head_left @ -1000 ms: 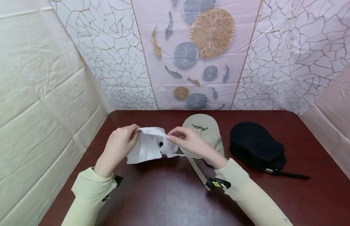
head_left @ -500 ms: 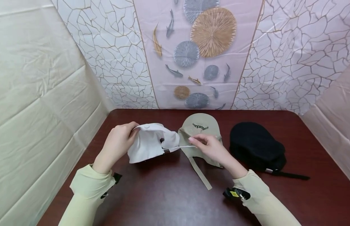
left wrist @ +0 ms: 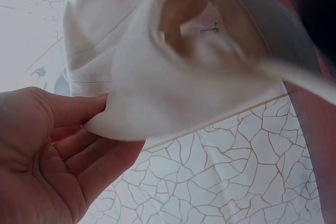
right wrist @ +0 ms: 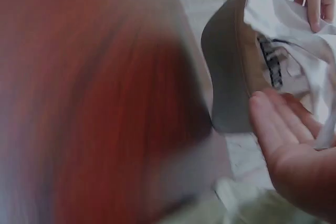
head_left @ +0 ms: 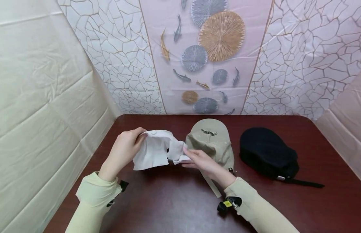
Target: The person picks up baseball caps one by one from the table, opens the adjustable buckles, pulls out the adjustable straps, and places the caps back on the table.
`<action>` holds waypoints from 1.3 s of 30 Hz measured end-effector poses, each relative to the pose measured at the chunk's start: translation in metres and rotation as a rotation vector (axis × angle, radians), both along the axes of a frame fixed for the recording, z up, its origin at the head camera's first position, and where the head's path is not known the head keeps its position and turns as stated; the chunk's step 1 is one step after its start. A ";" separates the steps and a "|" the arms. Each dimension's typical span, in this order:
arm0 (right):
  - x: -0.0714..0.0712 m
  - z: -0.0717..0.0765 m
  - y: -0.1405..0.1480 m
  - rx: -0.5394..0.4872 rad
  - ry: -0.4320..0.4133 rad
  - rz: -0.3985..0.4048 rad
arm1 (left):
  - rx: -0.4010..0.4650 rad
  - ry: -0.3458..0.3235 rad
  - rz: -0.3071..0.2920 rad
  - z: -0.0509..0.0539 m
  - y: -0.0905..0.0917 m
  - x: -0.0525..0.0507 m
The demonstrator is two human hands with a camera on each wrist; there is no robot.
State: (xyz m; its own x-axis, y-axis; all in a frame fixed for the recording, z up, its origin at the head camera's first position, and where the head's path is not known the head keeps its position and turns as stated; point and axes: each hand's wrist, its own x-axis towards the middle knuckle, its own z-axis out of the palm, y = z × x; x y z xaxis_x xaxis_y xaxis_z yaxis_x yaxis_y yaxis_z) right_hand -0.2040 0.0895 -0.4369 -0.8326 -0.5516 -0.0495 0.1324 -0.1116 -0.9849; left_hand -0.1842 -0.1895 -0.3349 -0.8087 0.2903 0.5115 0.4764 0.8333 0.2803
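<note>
A white baseball cap [head_left: 154, 152] is held above the table in both hands, its back opening to the right. My left hand [head_left: 126, 145] pinches its left edge; in the left wrist view, thumb and fingers [left wrist: 113, 156] lie on either side of the cloth. My right hand [head_left: 205, 161] grips the cap's right side near the strap, thumb on top and fingers below. The right wrist view shows those fingers [right wrist: 286, 124] extended against the cap's edge, beside its grey-looking brim [right wrist: 226, 77]; the right thumb is hidden there.
Just behind the right hand lies a beige cap [head_left: 209, 129] with dark lettering, its loose strap [head_left: 212, 186] trailing forward. Farther right is a black cap [head_left: 265, 149] with a buckle and strap. Cloth walls surround the dark red table [head_left: 168, 200].
The right hand drew right along the strap, away from the white cap, then came back left and took hold of its right side. The left hand kept its grip almost in place.
</note>
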 end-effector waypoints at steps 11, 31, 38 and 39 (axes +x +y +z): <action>0.008 0.004 -0.025 -0.423 -0.291 0.129 | -0.002 -0.013 -0.008 -0.002 0.005 0.000; 0.024 0.012 -0.037 -0.752 -0.444 0.143 | -0.041 0.011 0.056 -0.017 0.007 -0.008; 0.025 0.014 -0.038 -0.781 -0.445 0.161 | -0.025 0.030 0.081 -0.018 0.007 -0.007; 0.025 0.015 -0.038 -0.785 -0.442 0.163 | -0.017 0.039 0.091 -0.018 0.007 -0.007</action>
